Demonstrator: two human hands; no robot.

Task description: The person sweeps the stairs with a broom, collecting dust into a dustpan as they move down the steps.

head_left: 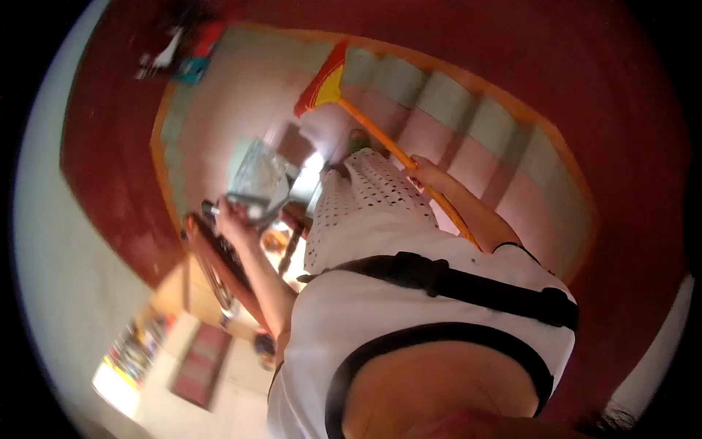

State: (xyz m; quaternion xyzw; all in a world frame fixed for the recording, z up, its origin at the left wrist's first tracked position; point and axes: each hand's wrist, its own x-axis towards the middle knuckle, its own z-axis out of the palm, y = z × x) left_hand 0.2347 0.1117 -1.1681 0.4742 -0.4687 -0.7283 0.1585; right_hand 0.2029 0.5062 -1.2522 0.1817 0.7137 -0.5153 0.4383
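Observation:
My right hand [426, 174] is wrapped round the orange handle of a broom [376, 133]. The broom's red and yellow head [325, 82] is at the upper middle, over the pale floor. On the left, my left hand [232, 225] is closed round something dark and shiny that blur keeps me from making out. A greyish, see-through object [259, 178] lies just beyond that hand. Beside my left forearm is a curved brown wooden piece [232, 282], which looks like part of a chair.
A blurred pile of dark, red and teal things [186, 55] is at the upper left. Lower left are a crowded shelf [139, 347] and a red panel [201, 364]. The pink and green floor [468, 150] has a dark red border [621, 146].

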